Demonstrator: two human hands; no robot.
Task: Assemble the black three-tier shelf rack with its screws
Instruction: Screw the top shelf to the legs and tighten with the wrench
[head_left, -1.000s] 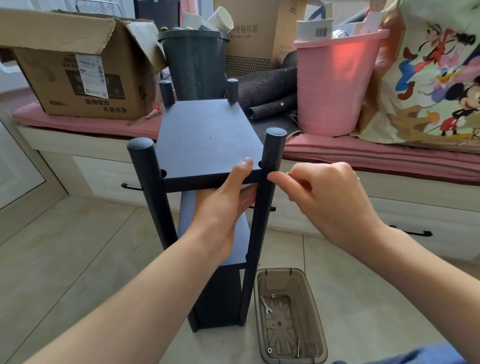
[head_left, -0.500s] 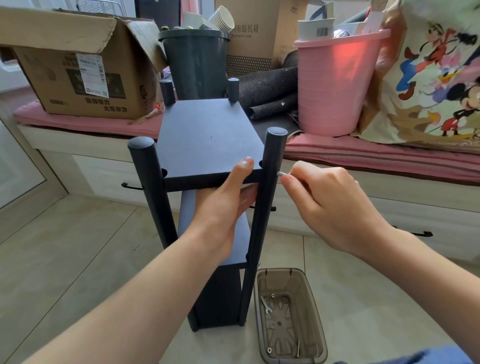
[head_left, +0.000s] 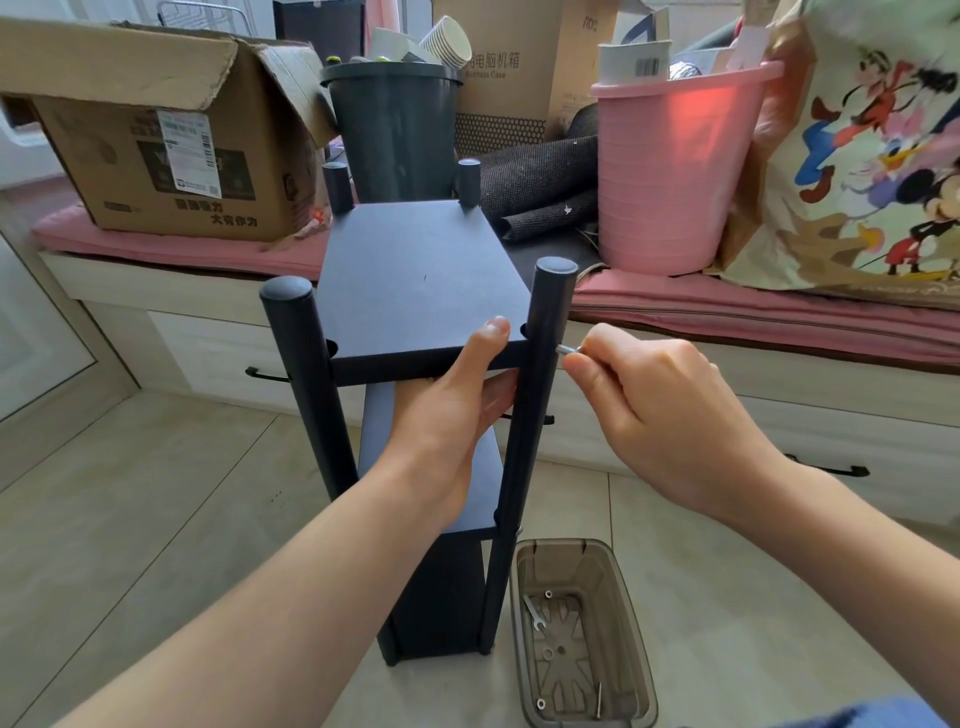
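I see the black three-tier shelf rack with round posts (head_left: 415, 280) standing upright on the tiled floor before the pink-cushioned bench (head_left: 727, 312); my left hand (head_left: 447, 415) grips the front edge of its top board, thumb above and fingers beneath. My right hand (head_left: 665, 415) pinches a small silver screw (head_left: 566, 349) against the near right post; a brown translucent plastic tray (head_left: 639, 665) beside the rack's foot holds a small wrench and loose screws.

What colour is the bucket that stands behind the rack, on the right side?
The bucket is pink, with fine horizontal ribs; the head view shows it.
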